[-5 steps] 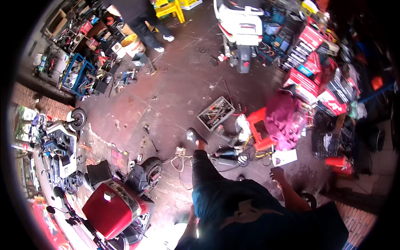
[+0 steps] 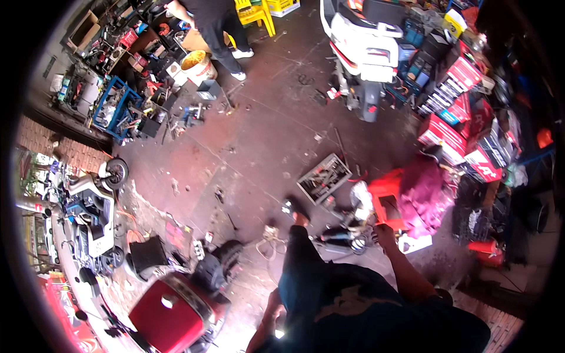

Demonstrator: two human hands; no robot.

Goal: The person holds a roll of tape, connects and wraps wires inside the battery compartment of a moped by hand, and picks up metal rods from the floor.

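Far out to the left of my left hand stands a white scooter (image 2: pixel 97 220), and beyond it, ahead, a blue metal rack (image 2: pixel 120 109) holding clutter. Closer, just left of my left hand, is a parked scooter's glossy red top box (image 2: pixel 162 320). Well ahead of both hands, a whitish bucket (image 2: pixel 204 73) sits beside a person in dark clothes (image 2: pixel 218 26), with a yellow plastic chair (image 2: pixel 257 13) to their right.

My left hand (image 2: pixel 274 305) hangs low beside my thigh; I cannot tell whether its fingers are spread or closed. Ahead of it, a pale cord (image 2: pixel 266 252) loops on the floor near my forward shoe (image 2: pixel 297 212). Between my hands, further ahead, lies a grey tool tray (image 2: pixel 304 187) full of hand tools, then a white plastic bag (image 2: pixel 359 194). Far past these stands another white scooter (image 2: pixel 368 50).

My right hand (image 2: pixel 385 236) is raised, its fingers bent; I cannot tell whether they pinch anything. Just ahead of it is a red plastic chair (image 2: pixel 385 183), partly covered by a purple cloth (image 2: pixel 422 194). A white sheet (image 2: pixel 419 242) lies just right of that hand, and red-and-white cartons (image 2: pixel 442 139) are piled further right, ahead.
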